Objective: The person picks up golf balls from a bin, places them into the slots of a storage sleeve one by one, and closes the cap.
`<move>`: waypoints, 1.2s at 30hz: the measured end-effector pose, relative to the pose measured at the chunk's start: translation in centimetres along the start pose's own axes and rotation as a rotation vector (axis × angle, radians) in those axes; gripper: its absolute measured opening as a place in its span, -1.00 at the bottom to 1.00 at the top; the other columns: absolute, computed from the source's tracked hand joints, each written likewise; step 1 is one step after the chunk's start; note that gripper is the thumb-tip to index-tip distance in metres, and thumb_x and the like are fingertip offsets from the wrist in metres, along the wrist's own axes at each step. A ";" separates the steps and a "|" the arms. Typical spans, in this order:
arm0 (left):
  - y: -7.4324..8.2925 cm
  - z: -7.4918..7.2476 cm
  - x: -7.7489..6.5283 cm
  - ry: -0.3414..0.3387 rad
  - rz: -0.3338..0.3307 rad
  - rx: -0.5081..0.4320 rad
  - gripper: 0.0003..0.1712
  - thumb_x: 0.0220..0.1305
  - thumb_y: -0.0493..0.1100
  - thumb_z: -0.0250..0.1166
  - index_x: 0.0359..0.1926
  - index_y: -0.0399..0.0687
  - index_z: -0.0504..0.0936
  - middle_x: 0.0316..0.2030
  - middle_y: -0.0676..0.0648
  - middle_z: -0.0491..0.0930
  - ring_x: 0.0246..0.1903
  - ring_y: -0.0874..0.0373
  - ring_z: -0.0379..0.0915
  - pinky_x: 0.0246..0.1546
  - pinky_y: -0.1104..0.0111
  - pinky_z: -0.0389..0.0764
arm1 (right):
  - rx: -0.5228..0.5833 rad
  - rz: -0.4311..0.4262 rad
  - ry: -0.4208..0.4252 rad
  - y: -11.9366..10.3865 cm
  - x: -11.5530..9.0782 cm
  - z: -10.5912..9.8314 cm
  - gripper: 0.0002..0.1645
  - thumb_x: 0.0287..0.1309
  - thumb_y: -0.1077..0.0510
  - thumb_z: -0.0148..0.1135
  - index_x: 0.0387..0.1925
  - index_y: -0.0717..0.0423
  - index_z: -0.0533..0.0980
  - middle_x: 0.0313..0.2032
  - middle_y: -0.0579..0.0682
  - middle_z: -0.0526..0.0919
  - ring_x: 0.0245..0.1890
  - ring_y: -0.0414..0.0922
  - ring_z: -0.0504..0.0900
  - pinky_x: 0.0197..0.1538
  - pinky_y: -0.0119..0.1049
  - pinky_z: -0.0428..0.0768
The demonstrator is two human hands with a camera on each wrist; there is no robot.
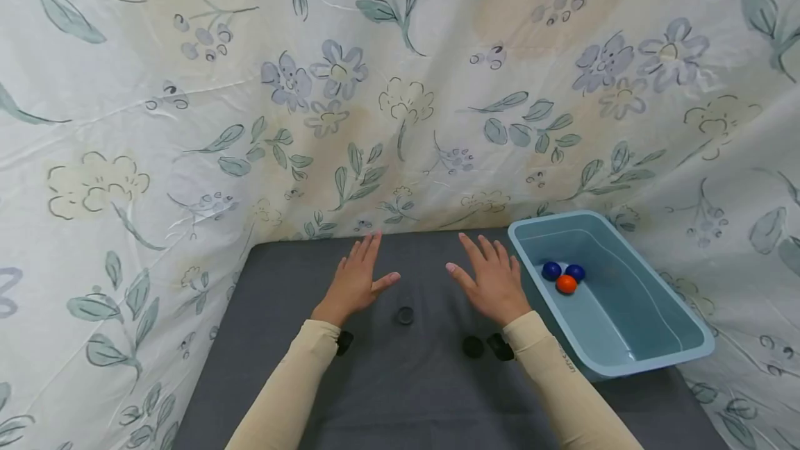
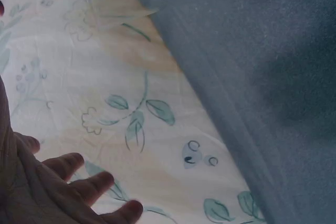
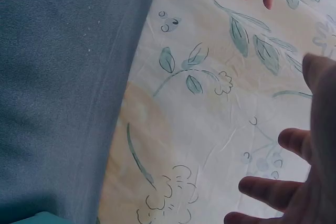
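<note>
Empty-handed on both sides: the left hand (image 1: 357, 285) and right hand (image 1: 496, 290) have their fingers straight and spread above the gray table (image 1: 262, 339). At its right stands the blue bin (image 1: 631, 276). Out on the cloth lie a black disc (image 1: 473, 347) and a dark ring (image 1: 405, 315) (perhaps the end of something clear, too faint to tell). Two blue balls (image 1: 551, 271) and an orange ball (image 1: 566, 285) sit inside the bin, apparently finished with; both dark pieces look unattended, outside it.
</note>
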State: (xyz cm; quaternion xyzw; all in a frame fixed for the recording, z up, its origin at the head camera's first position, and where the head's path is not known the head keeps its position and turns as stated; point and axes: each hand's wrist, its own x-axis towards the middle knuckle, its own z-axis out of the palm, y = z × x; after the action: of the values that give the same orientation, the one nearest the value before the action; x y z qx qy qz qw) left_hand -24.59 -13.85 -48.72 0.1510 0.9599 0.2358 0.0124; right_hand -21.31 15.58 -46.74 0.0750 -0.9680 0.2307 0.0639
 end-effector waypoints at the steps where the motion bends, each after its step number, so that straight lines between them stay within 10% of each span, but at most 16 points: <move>1: 0.0 0.1 0.0 0.003 0.011 -0.015 0.10 0.44 0.41 0.14 0.69 0.21 -0.29 0.68 -0.10 -0.20 0.64 -0.23 -0.18 0.52 -0.34 0.05 | 0.005 -0.009 0.014 0.0 0.0 -0.1 -0.08 0.45 -0.46 -0.01 0.65 -0.24 0.05 0.61 0.24 0.10 0.59 0.37 0.00 0.50 0.54 -0.04; 18: -0.6 3.4 -0.7 -0.018 0.013 -0.372 0.15 0.33 0.47 0.21 0.68 0.18 -0.15 0.62 -0.08 0.11 0.53 -0.18 0.20 0.43 -0.20 0.36 | 0.019 -0.024 0.084 0.9 0.3 -2.8 -0.12 0.50 -0.40 -0.03 0.61 -0.05 0.16 0.53 0.31 0.25 0.50 0.36 0.24 0.46 0.46 0.22; 36: -0.6 7.9 -1.8 -0.094 -0.027 -0.459 0.21 0.15 0.39 0.45 0.61 0.06 0.05 0.55 -0.07 0.29 0.48 -0.14 0.30 0.41 -0.13 0.42 | -0.035 -0.010 0.113 6.3 0.4 -7.1 -0.13 0.55 -0.36 -0.09 0.60 0.07 0.17 0.45 0.40 0.32 0.40 0.45 0.31 0.28 0.53 0.34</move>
State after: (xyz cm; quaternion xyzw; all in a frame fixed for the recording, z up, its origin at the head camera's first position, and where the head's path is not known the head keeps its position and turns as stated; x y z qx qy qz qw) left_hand -22.27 -11.40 -56.09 0.1422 0.8813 0.4406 0.0944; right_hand -22.13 24.33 -43.10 0.0656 -0.9663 0.2175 0.1210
